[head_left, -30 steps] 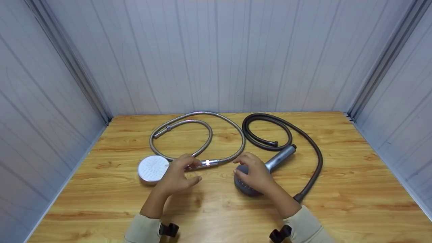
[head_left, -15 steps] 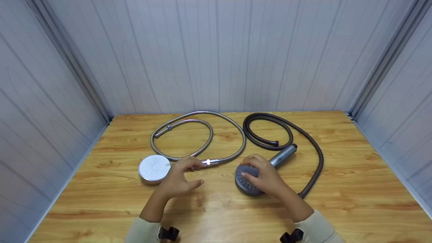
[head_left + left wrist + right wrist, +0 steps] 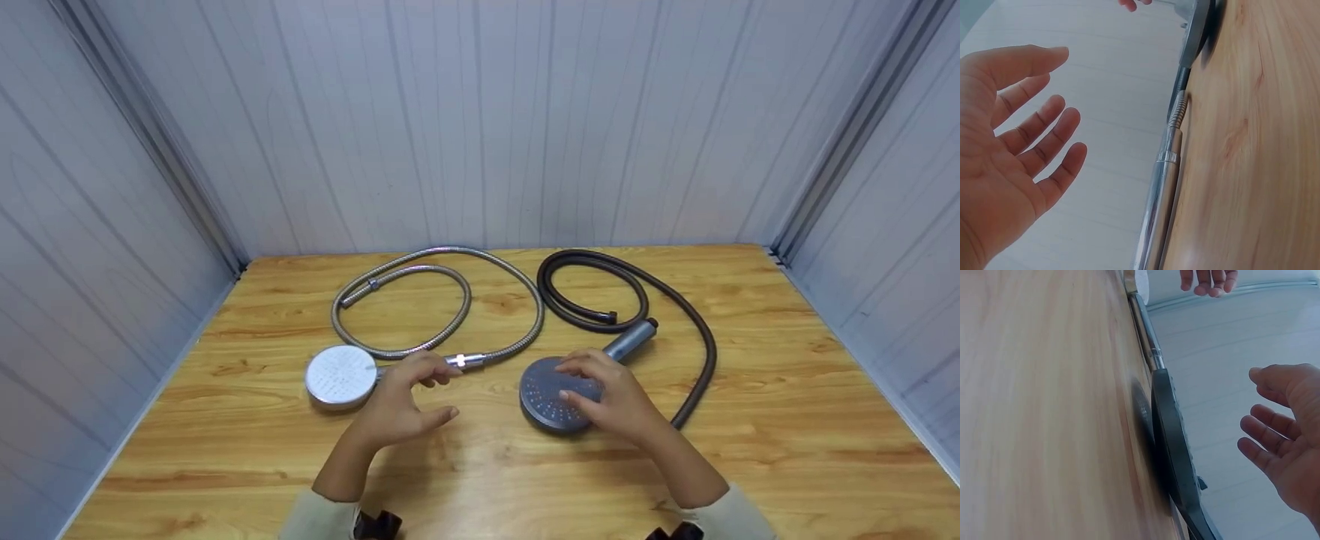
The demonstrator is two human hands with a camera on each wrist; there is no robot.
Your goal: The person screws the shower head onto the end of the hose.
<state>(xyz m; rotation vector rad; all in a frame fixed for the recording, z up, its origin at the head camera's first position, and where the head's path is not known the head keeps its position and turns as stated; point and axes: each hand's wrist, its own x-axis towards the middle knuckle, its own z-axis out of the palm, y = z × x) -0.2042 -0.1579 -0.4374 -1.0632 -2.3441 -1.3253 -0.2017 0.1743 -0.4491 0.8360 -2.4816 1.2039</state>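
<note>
My left hand (image 3: 401, 401) hovers over the handle of a chrome shower head with a white face (image 3: 341, 376), its fingers loosely bent and holding nothing. In the left wrist view the chrome handle (image 3: 1158, 208) lies on the table, apart from that hand (image 3: 1022, 129). My right hand (image 3: 619, 397) is above a dark grey shower head (image 3: 551, 397), partly covering it in the head view. The right wrist view shows a gap between this hand (image 3: 1286, 433) and the grey head's edge (image 3: 1172, 433); its fingers are relaxed around nothing.
A silver metal hose (image 3: 541, 307) loops behind the chrome shower head. A black hose (image 3: 705, 337) coils at the back right and runs down behind my right forearm. Both lie on the wooden table (image 3: 480, 480). Pale panels (image 3: 480, 127) wall in the back and sides.
My right hand has shifted to the right across the grey shower head, uncovering more of its face. The left hand has stayed almost in place. Both shower heads and hoses lie as before.
</note>
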